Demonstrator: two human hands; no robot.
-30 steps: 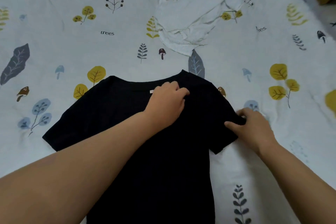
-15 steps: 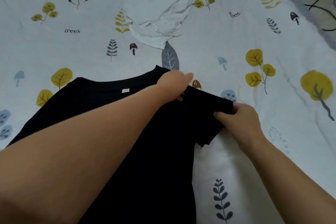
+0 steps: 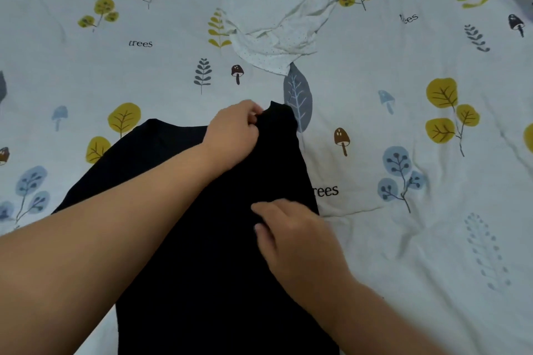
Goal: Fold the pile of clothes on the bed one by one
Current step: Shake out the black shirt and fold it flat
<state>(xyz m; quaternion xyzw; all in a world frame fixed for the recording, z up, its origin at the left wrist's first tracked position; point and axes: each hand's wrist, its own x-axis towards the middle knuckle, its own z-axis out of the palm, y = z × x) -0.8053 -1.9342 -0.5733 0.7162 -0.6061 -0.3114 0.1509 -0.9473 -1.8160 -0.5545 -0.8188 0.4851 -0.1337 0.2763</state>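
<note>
While the black short-sleeved knit shirt (image 3: 202,239) lies spread on the bed's white cotton sheet printed with leaves and mushrooms (image 3: 403,239), its right side is turned inward along a straight lengthwise edge. The left hand (image 3: 233,138) pinches the shoulder fabric near the collar, its grip closed on the cloth. The right hand (image 3: 294,239) rests on the folded-in panel with fingers loosely bent; whether it pinches the cloth cannot be told. The shirt appears light, soft and limp, matte in texture, likely to sag and crease if lifted by one point; shoulder seams and hem corners seem the soundest holds. A crumpled white dotted thin-fabric garment (image 3: 282,14) lies well apart, further up the bed, unfolded.
</note>
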